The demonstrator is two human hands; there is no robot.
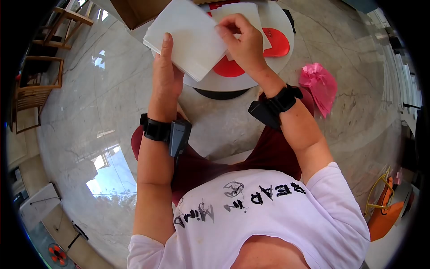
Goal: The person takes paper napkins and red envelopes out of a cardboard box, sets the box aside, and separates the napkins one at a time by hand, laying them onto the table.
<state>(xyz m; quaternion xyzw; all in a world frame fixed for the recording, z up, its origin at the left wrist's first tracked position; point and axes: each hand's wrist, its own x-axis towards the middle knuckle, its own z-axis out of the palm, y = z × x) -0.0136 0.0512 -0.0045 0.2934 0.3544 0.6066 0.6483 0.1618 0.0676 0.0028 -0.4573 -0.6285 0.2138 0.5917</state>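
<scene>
My left hand [166, 74] grips a stack of white paper sheets [188, 40] from its lower left side, thumb on top and fingers underneath. The stack is tilted above a round white table [244, 83]. At the stack's right edge, the fingertips of my right hand [244, 42] are pinched together on the white paper; whether they hold one sheet or several I cannot tell. Behind that hand lie more white sheets [244, 15]. Red pieces with rounded edges [276, 42] rest beneath them on the table.
An open cardboard box [134, 11] stands at the far left of the table. On the marble floor to the right lies a pink plastic bag [319, 85]. Wooden chairs [38, 89] stand at the left, and an orange bag [385, 217] is at the lower right.
</scene>
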